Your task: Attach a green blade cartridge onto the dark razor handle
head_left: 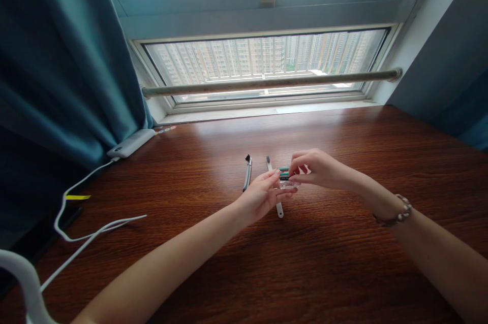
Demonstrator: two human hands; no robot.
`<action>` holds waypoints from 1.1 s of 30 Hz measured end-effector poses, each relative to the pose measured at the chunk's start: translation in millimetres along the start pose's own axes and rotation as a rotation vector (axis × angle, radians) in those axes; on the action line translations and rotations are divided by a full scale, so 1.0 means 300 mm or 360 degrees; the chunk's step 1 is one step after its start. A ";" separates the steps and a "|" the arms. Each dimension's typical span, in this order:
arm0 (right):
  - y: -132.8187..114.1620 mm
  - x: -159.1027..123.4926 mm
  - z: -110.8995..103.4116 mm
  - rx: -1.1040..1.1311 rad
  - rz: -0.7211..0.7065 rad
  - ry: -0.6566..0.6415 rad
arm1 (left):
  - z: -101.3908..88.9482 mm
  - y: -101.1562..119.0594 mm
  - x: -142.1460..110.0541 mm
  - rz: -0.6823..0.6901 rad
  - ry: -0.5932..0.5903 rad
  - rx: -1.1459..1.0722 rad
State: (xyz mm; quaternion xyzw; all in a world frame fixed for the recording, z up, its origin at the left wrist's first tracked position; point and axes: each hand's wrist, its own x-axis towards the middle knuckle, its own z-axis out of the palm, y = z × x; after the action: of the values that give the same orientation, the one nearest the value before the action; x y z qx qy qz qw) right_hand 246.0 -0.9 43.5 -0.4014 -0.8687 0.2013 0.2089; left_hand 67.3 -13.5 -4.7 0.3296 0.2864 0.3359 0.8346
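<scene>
My left hand (263, 194) and my right hand (316, 167) meet over the middle of the wooden table (343, 263). Together they hold a small clear plastic case (285, 182) with green and dark pieces (283, 172) inside. The left hand's fingers support the case from below and the left. The right hand's fingers pinch at its top. A white slim tool (273, 187) with a forked tip lies on the table under the hands. A grey slim tool (247, 174) with a black tip lies just left of them.
A white power bank (131, 142) lies at the table's back left, with white cables (95, 230) trailing toward the near left edge. A teal curtain (57, 70) hangs on the left. A window with a rail (267, 83) runs along the back.
</scene>
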 end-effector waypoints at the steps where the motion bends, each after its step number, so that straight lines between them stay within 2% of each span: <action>1: 0.010 0.002 -0.004 0.0159 0.0117 0.0064 | 0.001 0.001 0.000 0.0002 0.0031 0.0024; 4: 0.050 0.004 -0.009 0.0779 0.0594 0.0209 | 0.004 0.001 0.010 0.0017 0.0121 0.0096; 7: 0.095 0.003 0.006 0.1334 0.0924 0.0189 | 0.009 -0.003 0.039 0.0011 0.0148 0.0153; 11: 0.161 0.001 0.030 0.1530 0.1151 0.0190 | 0.019 -0.010 0.111 -0.0040 0.0143 0.0224; 16: 0.239 -0.006 0.034 0.1570 0.1262 0.0271 | 0.037 -0.017 0.199 -0.0149 0.0255 0.0302; 22: 0.294 -0.011 0.050 0.1591 0.1307 0.0338 | 0.057 -0.034 0.242 -0.0102 0.0292 0.0402; 33: 0.297 -0.006 0.055 0.1616 0.1359 0.0410 | 0.063 -0.056 0.271 -0.0022 0.0469 0.0729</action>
State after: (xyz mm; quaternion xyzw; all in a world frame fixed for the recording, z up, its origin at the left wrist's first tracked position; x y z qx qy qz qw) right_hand 293.2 47.9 -16.8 -0.5825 -0.3996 0.5999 0.3757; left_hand 136.4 31.4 -26.5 0.4554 0.4754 0.3011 0.6899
